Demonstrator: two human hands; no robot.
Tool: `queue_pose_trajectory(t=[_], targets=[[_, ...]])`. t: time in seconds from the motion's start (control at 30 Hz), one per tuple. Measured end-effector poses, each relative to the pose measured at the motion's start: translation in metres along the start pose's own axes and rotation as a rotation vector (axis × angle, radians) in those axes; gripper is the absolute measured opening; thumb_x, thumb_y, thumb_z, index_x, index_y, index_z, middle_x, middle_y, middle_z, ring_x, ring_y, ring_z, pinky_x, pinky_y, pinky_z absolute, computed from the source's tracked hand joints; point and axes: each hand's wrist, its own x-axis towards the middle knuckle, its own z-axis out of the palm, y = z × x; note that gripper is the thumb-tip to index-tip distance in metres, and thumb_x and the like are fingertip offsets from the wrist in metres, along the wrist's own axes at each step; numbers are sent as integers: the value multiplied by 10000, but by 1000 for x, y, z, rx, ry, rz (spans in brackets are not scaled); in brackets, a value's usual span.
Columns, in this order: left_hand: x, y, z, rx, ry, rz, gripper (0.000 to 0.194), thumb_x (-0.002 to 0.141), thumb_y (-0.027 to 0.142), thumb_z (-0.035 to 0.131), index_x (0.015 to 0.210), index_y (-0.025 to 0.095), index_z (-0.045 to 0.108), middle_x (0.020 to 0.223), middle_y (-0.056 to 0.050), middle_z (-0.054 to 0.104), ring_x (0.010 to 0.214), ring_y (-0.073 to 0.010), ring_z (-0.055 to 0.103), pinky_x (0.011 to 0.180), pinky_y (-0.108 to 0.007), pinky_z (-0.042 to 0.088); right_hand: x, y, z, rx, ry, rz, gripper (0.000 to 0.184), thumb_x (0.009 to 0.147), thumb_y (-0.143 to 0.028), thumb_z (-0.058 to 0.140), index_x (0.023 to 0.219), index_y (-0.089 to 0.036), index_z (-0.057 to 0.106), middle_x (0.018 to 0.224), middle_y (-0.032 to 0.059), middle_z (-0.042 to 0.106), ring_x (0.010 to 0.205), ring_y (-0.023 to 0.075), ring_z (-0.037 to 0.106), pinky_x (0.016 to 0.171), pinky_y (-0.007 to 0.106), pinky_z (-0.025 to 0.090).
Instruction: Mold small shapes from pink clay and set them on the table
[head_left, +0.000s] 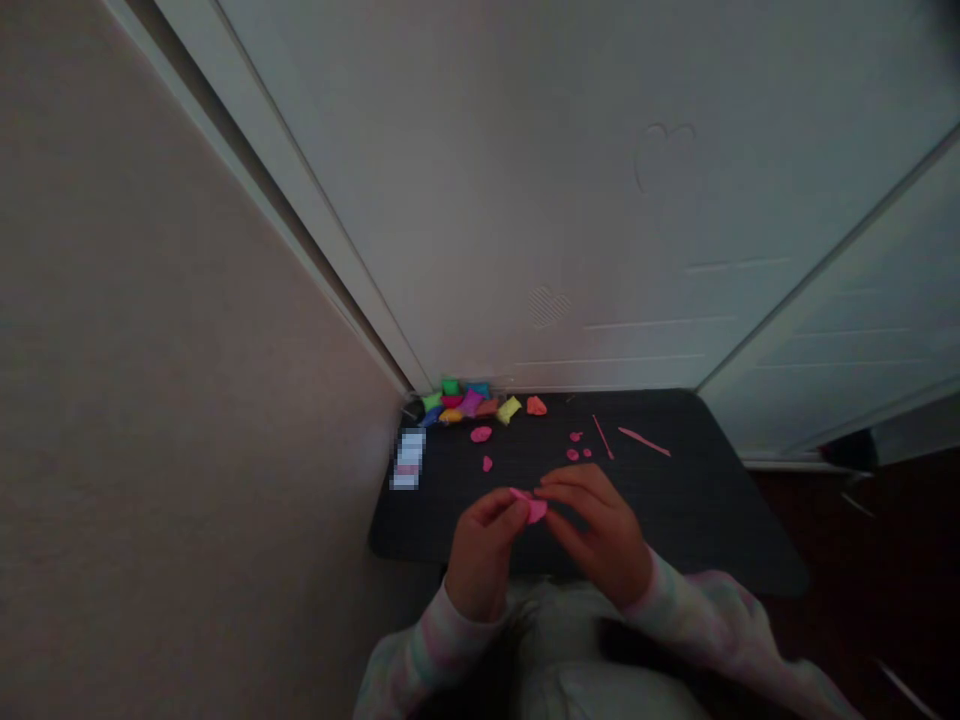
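My left hand (484,555) pinches a flattened piece of pink modelling clay (535,510) between thumb and fingers, above the near part of the dark table. From the right side, my right hand (596,530) closes in on the same piece, its fingertips at the upper and right edges. Beyond my hands lie a larger pink clay lump (481,434) and a smaller pink lump (487,464). Several small pink clay bits, one of them a round disc (573,454), sit to the right. Next to those are a thin pink modelling stick (603,437) and a flat pink modelling knife (645,442).
Colourful clay packets, including a purple one (471,402), are piled at the table's back left. A yellow packet (509,410) and an orange clay lump (536,405) lie beside them. A blurred-out phone-like object (409,460) rests at the left edge. White panels (480,200) stand behind the table (697,500).
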Motion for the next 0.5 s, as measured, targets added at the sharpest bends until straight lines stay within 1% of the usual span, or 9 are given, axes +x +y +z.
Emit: queue_pose_trajectory(t=[0.07, 0.2, 0.27, 0.5], targets=[[0, 0, 0, 3, -13, -2, 130, 558, 221, 713, 650, 133, 683, 651, -10, 642, 653, -101, 522, 671, -225, 387, 1, -1, 0, 17, -5, -9, 119, 758, -100, 537, 828, -177, 594, 784, 57, 621, 754, 172, 567, 653, 328, 480], [0, 0, -4, 6, 32, -5, 144, 546, 214, 724, 664, 142, 687, 643, -2, 653, 617, -88, 517, 637, -215, 383, 4, -2, -1, 8, -18, -62, 114, 750, -81, 542, 801, -171, 588, 758, 55, 626, 723, 170, 566, 633, 332, 467], [0, -1, -5, 10, 36, 3, 129, 545, 207, 726, 648, 143, 683, 617, 5, 648, 603, -85, 518, 633, -213, 384, 4, -2, 0, -6, -18, -81, 116, 744, -78, 547, 801, -172, 584, 757, 53, 625, 723, 170, 565, 635, 336, 462], [0, -1, -4, -26, 18, 18, 113, 551, 195, 716, 641, 137, 679, 628, -4, 649, 626, -91, 533, 662, -215, 396, 2, -1, 2, -12, -29, -32, 120, 755, -104, 539, 844, -172, 582, 793, 61, 608, 765, 174, 549, 653, 336, 472]])
